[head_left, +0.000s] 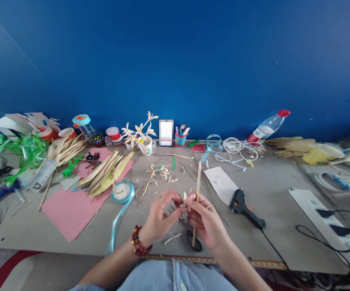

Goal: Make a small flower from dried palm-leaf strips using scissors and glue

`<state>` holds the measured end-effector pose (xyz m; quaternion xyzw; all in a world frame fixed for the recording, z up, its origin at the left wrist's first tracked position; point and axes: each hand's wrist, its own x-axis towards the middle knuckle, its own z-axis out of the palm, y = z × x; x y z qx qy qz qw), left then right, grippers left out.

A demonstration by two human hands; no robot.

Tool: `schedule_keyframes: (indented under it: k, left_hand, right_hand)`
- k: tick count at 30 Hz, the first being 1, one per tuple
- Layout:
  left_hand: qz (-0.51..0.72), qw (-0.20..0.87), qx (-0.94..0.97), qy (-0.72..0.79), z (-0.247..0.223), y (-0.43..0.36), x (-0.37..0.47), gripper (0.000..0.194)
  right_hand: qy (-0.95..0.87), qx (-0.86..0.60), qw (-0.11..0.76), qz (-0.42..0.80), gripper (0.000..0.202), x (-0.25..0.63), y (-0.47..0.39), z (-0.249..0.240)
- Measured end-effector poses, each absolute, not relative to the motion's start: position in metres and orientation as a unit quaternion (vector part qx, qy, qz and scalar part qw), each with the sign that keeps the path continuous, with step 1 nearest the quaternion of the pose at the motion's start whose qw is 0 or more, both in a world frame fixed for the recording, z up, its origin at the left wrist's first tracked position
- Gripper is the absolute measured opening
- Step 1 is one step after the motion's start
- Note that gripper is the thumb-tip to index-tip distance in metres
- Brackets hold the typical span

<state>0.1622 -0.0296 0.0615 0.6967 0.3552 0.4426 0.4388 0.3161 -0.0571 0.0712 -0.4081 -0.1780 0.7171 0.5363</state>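
My left hand (163, 214), with a red beaded bracelet at the wrist, pinches a small cream petal-like piece (185, 198) between thumb and finger. The tips of my right hand (204, 220) meet it at the same piece. A thin wooden stick (198, 180) stands nearly upright in my right hand, held against the palm and fingers. Below the hands lie black-handled scissors (195, 247), partly hidden by the stick and fingers. A pale curled strip (173, 239) rests beside them. Beyond my hands, several cream husk flowers (159, 171) lie on the table.
A black glue gun (241, 204) lies right, its cord trailing off the front edge. Left are a blue ribbon roll (123, 191), pink paper (68, 212) and dried husks (102, 176). Behind stand a cup of flowers (145, 146) and a tilted bottle (266, 128). A power strip (311, 210) lies far right.
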Motion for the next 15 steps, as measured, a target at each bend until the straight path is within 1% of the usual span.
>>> schedule_keyframes:
  k: [3,6,8,10,13,15]
  left_hand:
    - [0.475,0.427,0.686,0.348,0.058,-0.031,0.165,0.008]
    - [0.494,0.431,0.68,0.328,0.06,-0.029,0.163,0.008]
    - [0.491,0.439,0.681,0.318,0.064,-0.027,0.159,0.008]
    - [0.472,0.45,0.689,0.315,0.069,-0.025,0.156,0.01]
    - [0.429,0.473,0.703,0.313,0.076,-0.023,0.152,0.012]
    - [0.411,0.488,0.707,0.306,0.08,-0.021,0.152,0.013]
  right_hand:
    - [-0.175,-0.393,0.544,0.72,0.031,0.312,-0.059,0.071]
    - [-0.233,-0.414,0.528,0.704,0.032,0.317,-0.061,0.071]
    - [-0.315,-0.442,0.49,0.682,0.04,0.325,-0.064,0.071]
    - [-0.432,-0.468,0.432,0.639,0.05,0.333,-0.066,0.071]
    - [-0.591,-0.492,0.349,0.535,0.05,0.34,-0.071,0.072]
    - [-0.644,-0.502,0.318,0.482,0.049,0.342,-0.072,0.074]
